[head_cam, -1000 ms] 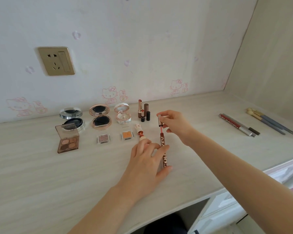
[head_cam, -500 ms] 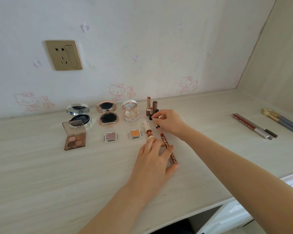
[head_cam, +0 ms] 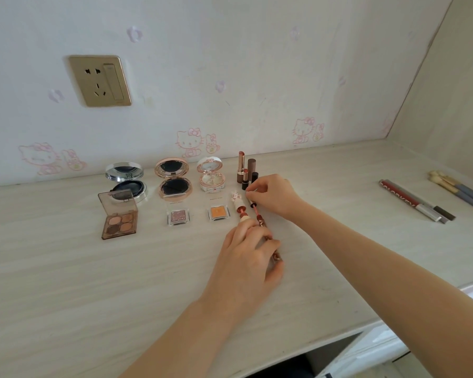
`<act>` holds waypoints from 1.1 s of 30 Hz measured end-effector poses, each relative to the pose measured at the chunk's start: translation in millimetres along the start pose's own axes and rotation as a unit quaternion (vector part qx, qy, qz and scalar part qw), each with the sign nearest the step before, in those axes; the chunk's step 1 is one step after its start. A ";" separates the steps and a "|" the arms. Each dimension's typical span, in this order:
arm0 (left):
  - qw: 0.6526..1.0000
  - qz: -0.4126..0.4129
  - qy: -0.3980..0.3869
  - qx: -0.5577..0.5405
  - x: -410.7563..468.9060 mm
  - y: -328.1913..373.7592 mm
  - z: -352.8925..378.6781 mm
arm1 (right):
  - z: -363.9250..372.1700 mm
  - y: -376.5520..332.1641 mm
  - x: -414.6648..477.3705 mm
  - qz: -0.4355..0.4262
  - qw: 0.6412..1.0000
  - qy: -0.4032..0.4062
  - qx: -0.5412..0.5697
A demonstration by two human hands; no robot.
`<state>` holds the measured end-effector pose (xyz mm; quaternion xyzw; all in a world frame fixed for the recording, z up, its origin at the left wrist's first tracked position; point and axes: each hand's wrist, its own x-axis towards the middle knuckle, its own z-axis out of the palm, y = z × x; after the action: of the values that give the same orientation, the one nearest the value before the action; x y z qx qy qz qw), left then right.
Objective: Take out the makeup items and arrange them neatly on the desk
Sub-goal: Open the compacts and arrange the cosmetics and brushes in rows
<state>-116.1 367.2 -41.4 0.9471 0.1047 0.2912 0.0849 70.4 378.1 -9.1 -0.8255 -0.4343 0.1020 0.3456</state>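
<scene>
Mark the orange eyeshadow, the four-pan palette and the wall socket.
Orange eyeshadow (head_cam: 218, 211): head view, on the orange pan.
Four-pan palette (head_cam: 120, 223): head view, centre of its four pans.
Wall socket (head_cam: 100, 81): head view, middle of the gold plate.

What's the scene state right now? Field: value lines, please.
left hand: holds lip gloss tube lying on the desk
right hand: pinches applicator wand at the tube's far end
back row: silver compact, rose-gold compact, white compact, upright lipsticks
front row: eyeshadow palette, pink pan, orange pan, figurine lipstick
far right: slim pens, brushes, apart from the rows
</scene>
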 end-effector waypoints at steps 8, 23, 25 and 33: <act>0.999 -0.012 -0.009 -0.028 -0.4 1.0 -2.6 | 9.0 1.6 0.9 0.009 1.000 0.008 0.000; 0.998 0.004 -0.007 -0.057 0.8 1.6 -7.0 | -29.0 14.2 -29.8 0.018 1.000 0.009 0.001; 0.998 0.009 0.005 -0.056 4.0 1.8 -10.5 | -39.1 22.7 -42.5 0.022 1.000 0.015 -0.009; 0.998 0.014 0.002 -0.068 29.3 7.7 -4.6 | -80.8 63.3 -102.4 -0.017 0.993 0.040 -0.110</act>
<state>-94.0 367.6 -20.3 0.9399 0.0717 0.3007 0.1452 87.6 234.2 -4.5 -0.8544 -0.4428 0.0148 0.2716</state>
